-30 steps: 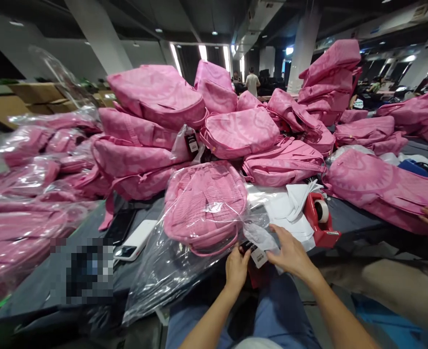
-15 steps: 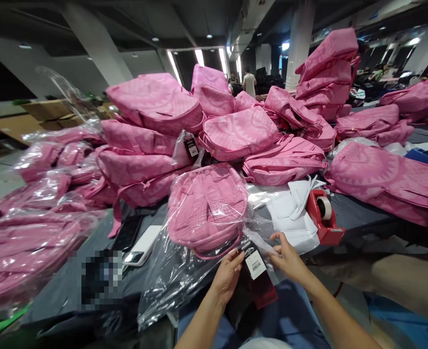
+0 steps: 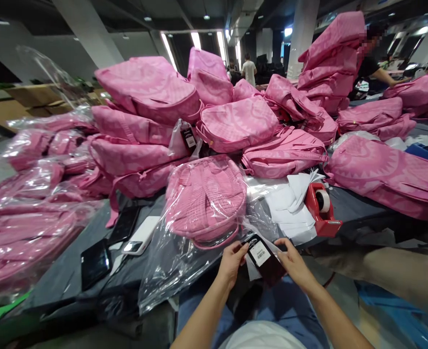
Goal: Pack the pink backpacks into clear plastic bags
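Note:
My left hand (image 3: 233,261) pinches the left edge of a black hang tag (image 3: 268,265) that carries a white barcode label (image 3: 259,252). At the tag's right side, my right hand (image 3: 291,261) has its fingers closed on a thin white sleeve (image 3: 250,268), part of which shows behind the tag. The tag hangs in front of a pink backpack (image 3: 206,198), which lies inside a clear plastic bag (image 3: 170,276). The bag's loose end spreads over the table edge to the left of my hands.
A red tape dispenser (image 3: 323,209) and white papers (image 3: 290,206) lie to the right. A white phone (image 3: 141,235) and a dark phone (image 3: 95,263) are at left. Pink backpacks (image 3: 237,123) pile up behind; bagged ones (image 3: 35,237) fill the left. A person (image 3: 372,63) stands behind the tall stack.
The white sleeve has come down behind the tag, and my right hand has moved lower, its fingers now closed at the tag's side. The dark-red lower part of the tag is now covered.

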A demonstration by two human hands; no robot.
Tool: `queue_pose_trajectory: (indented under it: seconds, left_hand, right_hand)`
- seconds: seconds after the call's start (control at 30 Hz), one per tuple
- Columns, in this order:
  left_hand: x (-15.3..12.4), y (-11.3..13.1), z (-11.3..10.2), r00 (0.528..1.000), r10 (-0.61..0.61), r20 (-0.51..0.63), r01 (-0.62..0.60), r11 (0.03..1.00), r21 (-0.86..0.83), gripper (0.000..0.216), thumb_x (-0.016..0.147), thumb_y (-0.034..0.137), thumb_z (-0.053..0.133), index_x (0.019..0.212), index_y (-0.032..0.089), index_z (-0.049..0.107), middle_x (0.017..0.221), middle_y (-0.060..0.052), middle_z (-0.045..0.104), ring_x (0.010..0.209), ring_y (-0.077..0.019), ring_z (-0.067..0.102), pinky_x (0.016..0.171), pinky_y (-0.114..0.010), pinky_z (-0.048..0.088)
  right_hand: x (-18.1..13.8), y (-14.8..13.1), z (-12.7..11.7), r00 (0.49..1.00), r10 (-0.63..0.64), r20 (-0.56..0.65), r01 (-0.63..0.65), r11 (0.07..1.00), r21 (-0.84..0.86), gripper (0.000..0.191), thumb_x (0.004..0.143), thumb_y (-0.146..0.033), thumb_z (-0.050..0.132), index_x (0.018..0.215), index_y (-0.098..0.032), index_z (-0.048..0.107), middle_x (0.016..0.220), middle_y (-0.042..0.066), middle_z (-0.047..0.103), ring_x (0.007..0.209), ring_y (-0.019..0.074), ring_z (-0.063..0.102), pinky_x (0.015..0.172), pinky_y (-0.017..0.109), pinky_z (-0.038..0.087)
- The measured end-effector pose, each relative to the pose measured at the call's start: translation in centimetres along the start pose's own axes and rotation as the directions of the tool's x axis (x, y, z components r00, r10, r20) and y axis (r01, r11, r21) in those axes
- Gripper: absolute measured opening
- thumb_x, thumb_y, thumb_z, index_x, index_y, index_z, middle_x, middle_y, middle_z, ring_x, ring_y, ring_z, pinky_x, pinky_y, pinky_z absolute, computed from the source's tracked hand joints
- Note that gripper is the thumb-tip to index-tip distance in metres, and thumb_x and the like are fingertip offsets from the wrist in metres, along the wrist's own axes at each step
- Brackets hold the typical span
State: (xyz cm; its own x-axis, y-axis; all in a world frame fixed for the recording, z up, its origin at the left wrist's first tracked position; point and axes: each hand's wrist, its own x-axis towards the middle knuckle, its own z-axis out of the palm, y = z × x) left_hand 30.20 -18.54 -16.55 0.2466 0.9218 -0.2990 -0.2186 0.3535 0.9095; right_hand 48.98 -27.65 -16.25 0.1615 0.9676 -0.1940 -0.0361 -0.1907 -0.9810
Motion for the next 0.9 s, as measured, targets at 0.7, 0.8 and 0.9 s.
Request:
queue_pose_trajectory:
  seconds: [0.7,0.8,0.9]
  left_hand:
    - [2.3,6.1,1.8,0.227,0.082,0.97,-0.971,0.1,0.219,0.032,0.091,0.008,0.049,0.104,0.024,0.074,0.115,-0.013,0.07,0.116,-0.0294,0.06,0.113,-0.04,0.035]
    - [3.5,6.2,2.4,0.135,-0.022,0.991,-0.991,0.022,0.135,0.026,0.092,0.011,0.049,0.083,0.023,0.07,0.083,-0.011,0.067,0.082,-0.0249,0.06,0.093,-0.035,0.045]
    - [3.8,5.3,1.4,0.121,-0.057,0.991,-0.992,-0.04,0.119,0.021,0.092,0.01,0.053,0.082,0.022,0.067,0.073,-0.009,0.062,0.068,-0.0214,0.051,0.077,-0.032,0.042]
  right_hand:
    - [-1.4,5.4,1.7,0.886,-0.46,0.058,0.248,0.364,-0.898,0.035,0.09,-0.015,0.049,0.119,-0.016,0.068,0.086,0.009,0.074,0.072,0.0228,0.072,0.061,0.027,0.047]
    - [-3.4,8.0,2.4,0.819,-0.558,0.135,0.32,0.248,-0.914,0.046,0.085,-0.008,0.047,0.128,-0.013,0.064,0.098,0.013,0.076,0.072,0.0232,0.073,0.06,0.029,0.052]
    - [-5.6,8.0,1.9,0.773,-0.578,0.264,0.478,0.256,-0.84,0.044,0.088,-0.013,0.053,0.131,-0.017,0.062,0.096,0.008,0.076,0.071,0.0206,0.073,0.061,0.029,0.055]
